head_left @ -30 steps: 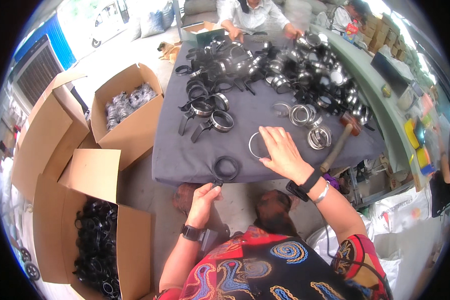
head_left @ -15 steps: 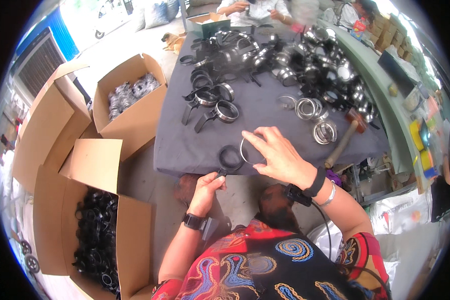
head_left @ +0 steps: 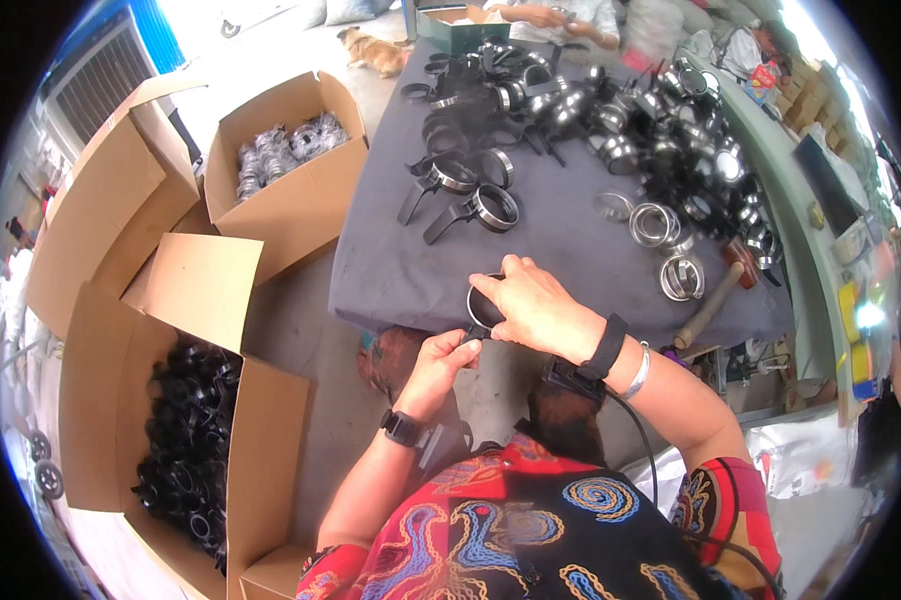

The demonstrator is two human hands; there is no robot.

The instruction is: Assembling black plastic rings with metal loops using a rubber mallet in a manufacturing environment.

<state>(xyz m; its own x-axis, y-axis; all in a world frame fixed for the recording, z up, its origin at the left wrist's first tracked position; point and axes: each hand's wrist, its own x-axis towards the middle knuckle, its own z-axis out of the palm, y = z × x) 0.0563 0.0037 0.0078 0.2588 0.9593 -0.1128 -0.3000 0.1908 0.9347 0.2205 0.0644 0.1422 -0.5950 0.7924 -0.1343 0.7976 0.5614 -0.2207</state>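
Observation:
Near the front edge of the grey-covered table, my left hand (head_left: 436, 370) pinches the short handle of a black plastic ring (head_left: 484, 306). My right hand (head_left: 541, 308) is closed over the same ring from the right, fingers at its far rim and thumb at its near side. A thin silver edge shows along the ring; the metal ring my right hand had is mostly hidden by the fingers. Farther up the table lie black handled rings with metal bands (head_left: 496, 208). Loose steel rings (head_left: 655, 225) lie to the right of my hands.
A mallet (head_left: 706, 312) lies at the table's right side. Many black and silver rings (head_left: 621, 125) pile up at the back. Cardboard boxes of wrapped pieces (head_left: 289, 150) and black parts (head_left: 186, 460) stand left. Another person's hands (head_left: 546, 15) are beyond the table; a dog (head_left: 373, 52) is behind.
My right hand has brought the metal ring leftward onto the black ring, which was apart from it before. My left hand keeps hold of the handle. The whole view has shifted slightly.

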